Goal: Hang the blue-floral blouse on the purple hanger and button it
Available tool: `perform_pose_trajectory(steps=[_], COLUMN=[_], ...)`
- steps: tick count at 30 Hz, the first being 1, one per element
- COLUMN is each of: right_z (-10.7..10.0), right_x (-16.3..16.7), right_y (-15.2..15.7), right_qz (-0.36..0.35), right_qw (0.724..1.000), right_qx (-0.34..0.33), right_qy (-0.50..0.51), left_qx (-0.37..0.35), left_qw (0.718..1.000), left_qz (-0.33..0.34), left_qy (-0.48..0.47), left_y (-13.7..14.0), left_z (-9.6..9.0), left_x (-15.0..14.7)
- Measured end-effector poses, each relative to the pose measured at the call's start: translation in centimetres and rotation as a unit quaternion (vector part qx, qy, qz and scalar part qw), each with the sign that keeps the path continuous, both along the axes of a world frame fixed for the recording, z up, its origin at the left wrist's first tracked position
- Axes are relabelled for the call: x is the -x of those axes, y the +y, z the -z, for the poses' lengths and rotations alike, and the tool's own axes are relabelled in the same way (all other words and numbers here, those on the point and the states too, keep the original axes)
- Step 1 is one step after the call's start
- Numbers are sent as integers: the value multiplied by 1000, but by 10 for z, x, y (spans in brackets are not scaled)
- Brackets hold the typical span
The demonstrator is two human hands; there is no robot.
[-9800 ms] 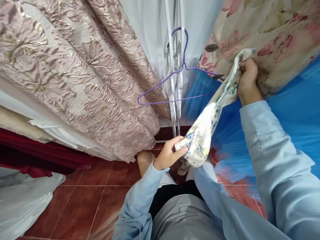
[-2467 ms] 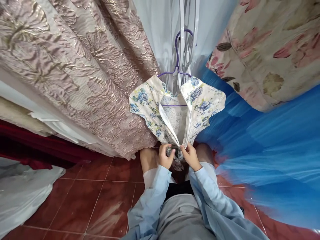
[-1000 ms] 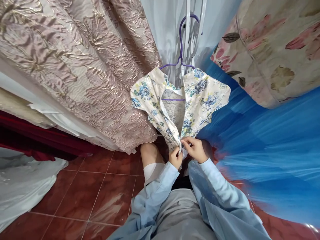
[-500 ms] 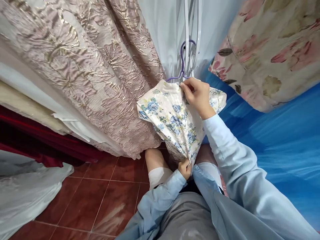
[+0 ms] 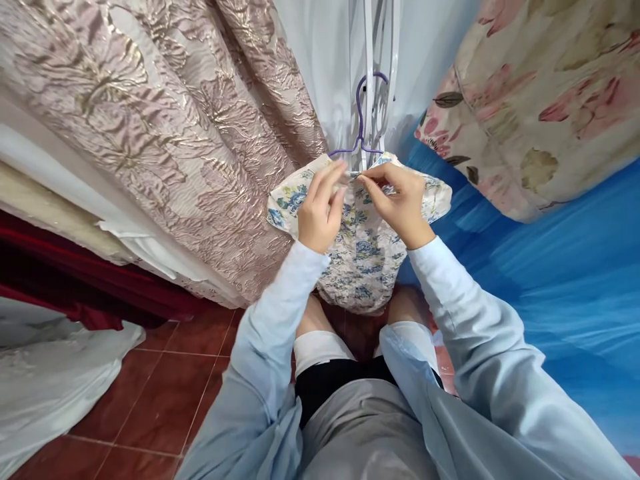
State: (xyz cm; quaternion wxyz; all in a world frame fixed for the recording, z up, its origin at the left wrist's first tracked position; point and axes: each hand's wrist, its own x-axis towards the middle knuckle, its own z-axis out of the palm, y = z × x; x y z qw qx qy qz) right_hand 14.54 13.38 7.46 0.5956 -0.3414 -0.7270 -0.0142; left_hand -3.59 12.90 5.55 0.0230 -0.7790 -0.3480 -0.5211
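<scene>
A white shirt with blue flowers (image 5: 363,257) hangs from a purple hanger (image 5: 360,120) in front of me. My right hand (image 5: 395,197) pinches the top edge of the shirt at the middle of the neckline. Beside it, my left hand (image 5: 323,203) is raised over the left part of the neckline, its fingers partly spread and slightly blurred. No grip on the cloth shows in that hand. The hanger's hook is at a white metal rack (image 5: 369,60). The shirt's lower part hangs loose above my knees.
A pink and gold embossed fabric (image 5: 200,133) drapes on the left, with dark red cloth (image 5: 100,280) beyond it. White translucent material (image 5: 60,380) lies at lower left. A pink-flowered cloth (image 5: 545,113) and blue fabric (image 5: 560,280) are on the right. The floor has red tiles (image 5: 155,393).
My left hand has let go of the shirt's lower edge and risen to the neckline. The shirt now hangs down looser. My right hand stays pinched at the neckline.
</scene>
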Motion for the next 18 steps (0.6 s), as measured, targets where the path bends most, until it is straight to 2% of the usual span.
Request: perform_pose_trajectory(steps=[1, 3, 5, 9, 11, 14, 18], right_z=[-1, -3, 0, 15, 19, 17, 8], right_x=[-2, -5, -7, -4, -1, 3, 9], right_y=[3, 9, 16, 21, 19, 12, 11], right_qz=[2, 6, 3, -13, -15, -28, -105], right_qw=[1000, 998, 994, 985, 990, 997, 979], right_qx=[-8, -22, -31, -22, 3, 66, 159], right_qy=[-16, -54, -101, -170, -144, -36, 70], left_qx=[-4, -5, -9, -29, -32, -25, -17], left_qw=[999, 994, 992, 995, 995, 995, 995], left_qz=[14, 27, 20, 11, 20, 26, 21], left_qy=[43, 105, 125, 96, 94, 97, 99], left_y=[13, 29, 33, 30, 29, 31, 33], left_z=[-17, -36, -42, -43, -43, -43, -38], left_x=[1, 2, 2, 0, -1, -3, -2])
